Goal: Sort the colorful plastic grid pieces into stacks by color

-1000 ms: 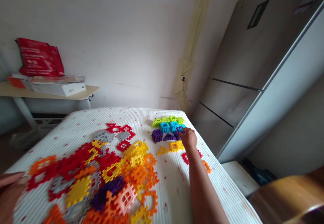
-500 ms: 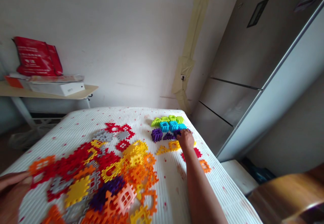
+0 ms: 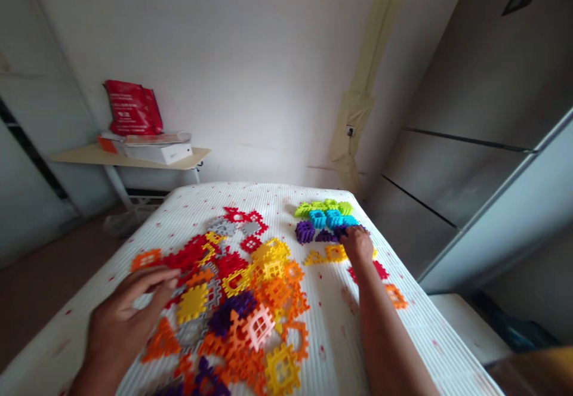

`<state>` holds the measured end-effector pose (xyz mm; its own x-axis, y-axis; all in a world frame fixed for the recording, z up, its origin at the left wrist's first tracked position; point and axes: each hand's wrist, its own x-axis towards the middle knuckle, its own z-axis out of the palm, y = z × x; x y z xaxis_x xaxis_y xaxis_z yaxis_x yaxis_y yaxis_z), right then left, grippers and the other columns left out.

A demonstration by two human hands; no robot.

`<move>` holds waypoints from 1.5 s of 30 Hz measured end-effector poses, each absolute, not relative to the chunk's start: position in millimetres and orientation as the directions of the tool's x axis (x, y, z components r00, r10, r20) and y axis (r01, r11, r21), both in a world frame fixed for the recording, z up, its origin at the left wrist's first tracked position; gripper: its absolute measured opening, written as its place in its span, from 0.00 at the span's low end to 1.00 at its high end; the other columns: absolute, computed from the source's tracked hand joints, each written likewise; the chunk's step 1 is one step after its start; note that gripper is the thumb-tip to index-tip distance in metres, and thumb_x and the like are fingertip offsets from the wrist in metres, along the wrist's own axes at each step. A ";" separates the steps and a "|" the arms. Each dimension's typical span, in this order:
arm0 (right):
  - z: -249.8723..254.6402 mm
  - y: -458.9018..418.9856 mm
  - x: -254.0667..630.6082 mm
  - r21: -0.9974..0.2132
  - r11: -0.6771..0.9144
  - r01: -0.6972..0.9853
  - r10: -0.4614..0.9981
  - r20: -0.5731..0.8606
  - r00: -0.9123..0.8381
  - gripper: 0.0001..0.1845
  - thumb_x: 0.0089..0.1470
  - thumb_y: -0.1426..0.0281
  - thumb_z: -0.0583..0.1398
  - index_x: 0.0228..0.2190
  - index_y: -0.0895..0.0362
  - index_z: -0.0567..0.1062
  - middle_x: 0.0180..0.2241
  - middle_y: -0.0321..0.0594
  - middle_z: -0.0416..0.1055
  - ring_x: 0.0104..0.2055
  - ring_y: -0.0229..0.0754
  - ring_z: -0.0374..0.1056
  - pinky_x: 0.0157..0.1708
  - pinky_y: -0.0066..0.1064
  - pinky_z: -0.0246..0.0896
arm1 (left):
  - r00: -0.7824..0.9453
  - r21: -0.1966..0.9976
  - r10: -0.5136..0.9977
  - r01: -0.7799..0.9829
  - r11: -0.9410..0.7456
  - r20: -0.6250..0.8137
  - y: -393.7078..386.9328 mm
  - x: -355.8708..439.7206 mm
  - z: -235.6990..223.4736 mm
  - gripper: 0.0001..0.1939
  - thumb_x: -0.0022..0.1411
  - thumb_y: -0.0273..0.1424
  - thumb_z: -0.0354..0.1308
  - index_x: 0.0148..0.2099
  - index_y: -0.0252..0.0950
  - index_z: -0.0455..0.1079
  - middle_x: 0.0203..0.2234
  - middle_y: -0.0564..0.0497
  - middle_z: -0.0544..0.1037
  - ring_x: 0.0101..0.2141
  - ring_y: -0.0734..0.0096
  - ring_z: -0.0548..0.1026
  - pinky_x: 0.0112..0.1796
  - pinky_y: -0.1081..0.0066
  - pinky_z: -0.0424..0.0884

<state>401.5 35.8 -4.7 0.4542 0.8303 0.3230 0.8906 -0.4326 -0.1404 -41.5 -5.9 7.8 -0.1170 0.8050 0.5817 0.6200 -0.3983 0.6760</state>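
My right hand (image 3: 358, 244) reaches to the far right of the table, its fingers curled at the dark purple interlocking plastic pieces (image 3: 341, 230) in a row there. The back of the hand partly hides the piece under the fingers. At the left edge of a mixed pile hovers my left hand (image 3: 129, 312), thumb and fingers apart, nothing visible between them. Close to it lie red pieces (image 3: 192, 254), an orange window piece (image 3: 146, 259), a yellow square plate (image 3: 193, 303) and an orange triangle (image 3: 163, 341).
Beyond the purple row stand light blue pieces (image 3: 333, 217) and lime green pieces (image 3: 330, 206). Nearer are yellow (image 3: 335, 253), red (image 3: 381, 269) and orange (image 3: 396, 296) pieces. A fridge (image 3: 452, 163) stands at the right; a side table (image 3: 85, 156) is at the back left.
The view has turned left, so everything appears further right. My left hand has come further into view over the pile's left side. My right hand stays at the purple pieces.
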 end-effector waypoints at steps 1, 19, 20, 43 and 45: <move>-4.6 36.4 401.9 -0.138 -0.425 0.894 0.829 0.337 0.446 0.12 0.51 0.70 0.56 0.35 0.60 0.77 0.39 0.48 0.72 0.44 0.47 0.64 0.39 0.31 0.55 | 0.030 0.620 0.812 0.629 -0.468 0.583 -4.4 -38.7 6.4 0.07 0.54 0.38 0.58 0.35 0.44 0.75 0.34 0.53 0.77 0.37 0.66 0.74 0.41 0.70 0.69; 33.8 34.8 356.4 -0.294 -0.106 0.950 0.834 0.494 0.246 0.12 0.51 0.68 0.57 0.36 0.59 0.78 0.37 0.44 0.74 0.40 0.44 0.68 0.41 0.30 0.59 | 0.549 0.323 0.820 0.755 -0.570 0.164 -28.1 12.1 -9.5 0.34 0.43 0.19 0.50 0.54 0.45 0.68 0.50 0.49 0.70 0.51 0.60 0.66 0.52 0.60 0.61; 34.8 34.6 355.2 -0.297 -0.088 0.951 0.833 0.501 0.234 0.12 0.51 0.68 0.57 0.36 0.59 0.78 0.37 0.44 0.74 0.40 0.44 0.68 0.41 0.30 0.59 | 0.547 0.323 0.822 0.758 -0.567 0.161 -28.0 11.8 -9.8 0.35 0.42 0.18 0.50 0.54 0.45 0.67 0.50 0.49 0.70 0.51 0.61 0.67 0.52 0.61 0.61; 46.8 20.0 298.1 -0.389 0.258 0.885 0.944 0.298 -0.144 0.10 0.51 0.72 0.60 0.36 0.57 0.77 0.35 0.39 0.76 0.35 0.39 0.71 0.36 0.25 0.61 | 0.387 0.531 0.861 0.678 -0.509 0.331 -11.5 3.2 -21.6 0.09 0.45 0.24 0.52 0.31 0.41 0.66 0.27 0.53 0.74 0.32 0.65 0.73 0.36 0.70 0.69; 48.1 15.3 286.9 -0.394 0.319 0.862 0.942 0.229 -0.244 0.10 0.50 0.71 0.61 0.37 0.56 0.77 0.33 0.38 0.76 0.32 0.37 0.71 0.33 0.25 0.61 | 0.349 0.635 0.892 0.628 -0.450 0.288 -8.7 1.5 -21.7 0.05 0.47 0.27 0.54 0.29 0.42 0.67 0.26 0.54 0.75 0.30 0.66 0.74 0.34 0.71 0.69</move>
<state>286.9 15.3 48.1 -0.2439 0.9424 0.2289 0.8620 0.3188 -0.3941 1.5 -8.7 -21.7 0.3487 0.8920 0.2876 0.6283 -0.4502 0.6345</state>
